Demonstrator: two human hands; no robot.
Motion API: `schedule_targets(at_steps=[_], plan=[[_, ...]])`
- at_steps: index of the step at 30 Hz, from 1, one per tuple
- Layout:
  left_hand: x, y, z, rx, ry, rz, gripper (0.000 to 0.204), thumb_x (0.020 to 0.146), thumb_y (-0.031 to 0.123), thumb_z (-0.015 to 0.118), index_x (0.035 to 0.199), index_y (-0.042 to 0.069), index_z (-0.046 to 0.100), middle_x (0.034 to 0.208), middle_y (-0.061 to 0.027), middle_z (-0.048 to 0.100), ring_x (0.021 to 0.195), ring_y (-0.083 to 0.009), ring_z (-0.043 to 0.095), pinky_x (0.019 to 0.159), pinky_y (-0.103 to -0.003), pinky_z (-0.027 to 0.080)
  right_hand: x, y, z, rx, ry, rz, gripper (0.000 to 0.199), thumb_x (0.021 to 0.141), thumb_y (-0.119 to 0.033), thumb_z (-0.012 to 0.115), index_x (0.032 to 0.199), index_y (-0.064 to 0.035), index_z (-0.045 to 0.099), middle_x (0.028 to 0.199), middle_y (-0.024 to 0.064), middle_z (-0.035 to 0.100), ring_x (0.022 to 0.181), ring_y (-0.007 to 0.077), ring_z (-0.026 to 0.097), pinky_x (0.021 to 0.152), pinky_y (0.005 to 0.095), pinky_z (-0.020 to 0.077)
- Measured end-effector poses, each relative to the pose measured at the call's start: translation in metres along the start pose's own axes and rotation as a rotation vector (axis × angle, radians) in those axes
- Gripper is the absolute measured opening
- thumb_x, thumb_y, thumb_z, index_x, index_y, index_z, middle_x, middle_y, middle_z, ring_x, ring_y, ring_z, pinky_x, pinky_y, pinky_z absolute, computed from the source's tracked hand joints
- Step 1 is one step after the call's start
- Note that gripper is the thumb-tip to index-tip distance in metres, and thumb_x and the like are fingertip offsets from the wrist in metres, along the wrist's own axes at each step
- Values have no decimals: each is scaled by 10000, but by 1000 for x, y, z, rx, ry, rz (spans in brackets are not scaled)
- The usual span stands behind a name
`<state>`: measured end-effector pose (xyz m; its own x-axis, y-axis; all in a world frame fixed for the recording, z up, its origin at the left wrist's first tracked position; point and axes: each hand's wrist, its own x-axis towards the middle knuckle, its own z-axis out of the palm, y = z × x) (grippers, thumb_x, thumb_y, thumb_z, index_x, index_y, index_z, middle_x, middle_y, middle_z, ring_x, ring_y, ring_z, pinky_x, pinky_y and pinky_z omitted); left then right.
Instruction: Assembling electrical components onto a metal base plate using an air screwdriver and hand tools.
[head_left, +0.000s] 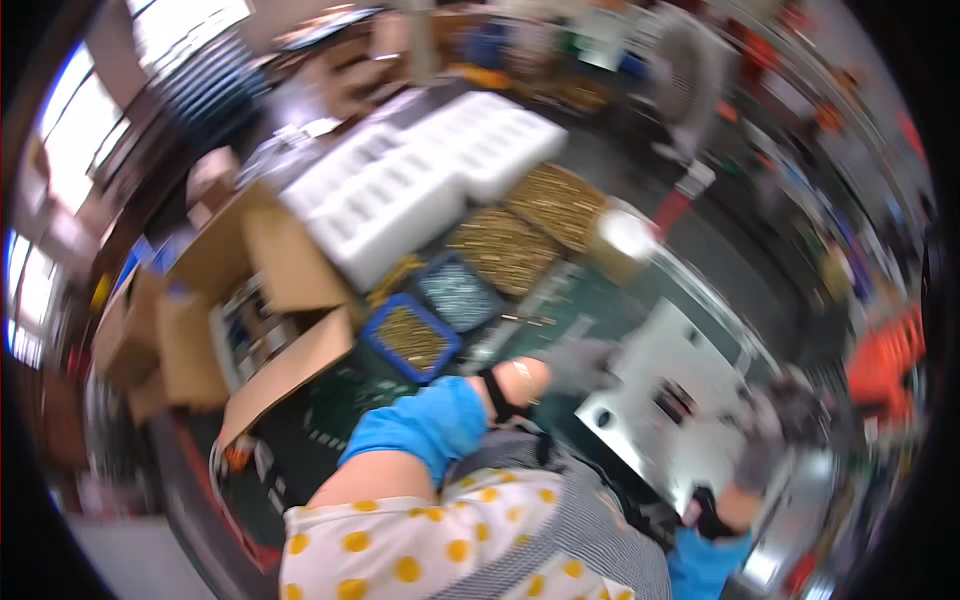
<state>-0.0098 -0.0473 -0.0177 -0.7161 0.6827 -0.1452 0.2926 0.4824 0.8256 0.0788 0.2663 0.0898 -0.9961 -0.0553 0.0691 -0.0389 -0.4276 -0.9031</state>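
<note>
Roughly, we caught this moment in heavy blur, head swinging. Our left hand [580, 362], in a grey glove with a blue sleeve behind it, reached out over the green bench [560, 300] toward the white machine [680, 390] at the bench's right edge. We could not tell whether its fingers were spread or pinching anything; the glove was smeared. Our right hand [765, 460], also gloved, sat low by the machine's near corner beside a shiny metal part [800, 510]; its grip could not be read either.

Just beyond the left hand lay two blue trays [440, 315] of small parts, one brassy, one silvery, and past them two heaps of brass pieces [530, 230]. White foam trays [420, 180] filled the far side, open cartons [250, 300] the left edge.

Judging the step as feeding small parts to the machine, we noted:
- steady the head before reaching, since the parts were too small to pick blind;
- take a few pieces loosely from the near tray [410, 340], not the heaps;
- keep the right hand off the machine's openings while the left came in;
- watch the gloves for snagging on the bench clutter.
</note>
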Motion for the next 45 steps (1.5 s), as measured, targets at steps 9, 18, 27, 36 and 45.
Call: schedule_targets(at_steps=[9,18,27,36,45], plan=[[-208,65,-99,335,566,-387,542,829,326,645,1272,33,539,1209,-185,605,1107,-348,581,953,-413,463,-28,-20,10,-420,275,-374,407,781,11,673,1151,5,504,885,201,583,547,203,504,465,276,437],[-392,-47,-227,376,746,-1418,387,861,337,622,1084,26,682,904,-132,703,860,-219,670,776,-318,518,-37,3,-10,-459,534,-469,272,773,75,587,1036,50,523,749,131,532,467,141,416,422,255,342],[-294,-85,-221,53,671,-652,526,922,234,585,1391,31,459,1277,-114,595,1177,-214,537,1013,-292,408,-43,15,-57,-412,631,-353,138,805,50,591,937,78,565,681,95,500,459,128,391,463,265,355],[-374,-67,-257,640,392,-1328,569,798,298,677,1306,74,550,1200,-161,636,1146,-315,589,978,-368,458,-46,7,-14,-432,548,-389,187,825,6,631,999,29,567,786,144,569,484,144,421,466,267,376],[-352,-177,-280,626,215,-1200,697,758,391,721,1349,87,510,1316,-149,580,1189,-346,566,980,-433,467,-63,14,-5,-404,578,-410,255,886,-8,593,1133,6,533,875,123,590,465,88,389,451,229,354]])
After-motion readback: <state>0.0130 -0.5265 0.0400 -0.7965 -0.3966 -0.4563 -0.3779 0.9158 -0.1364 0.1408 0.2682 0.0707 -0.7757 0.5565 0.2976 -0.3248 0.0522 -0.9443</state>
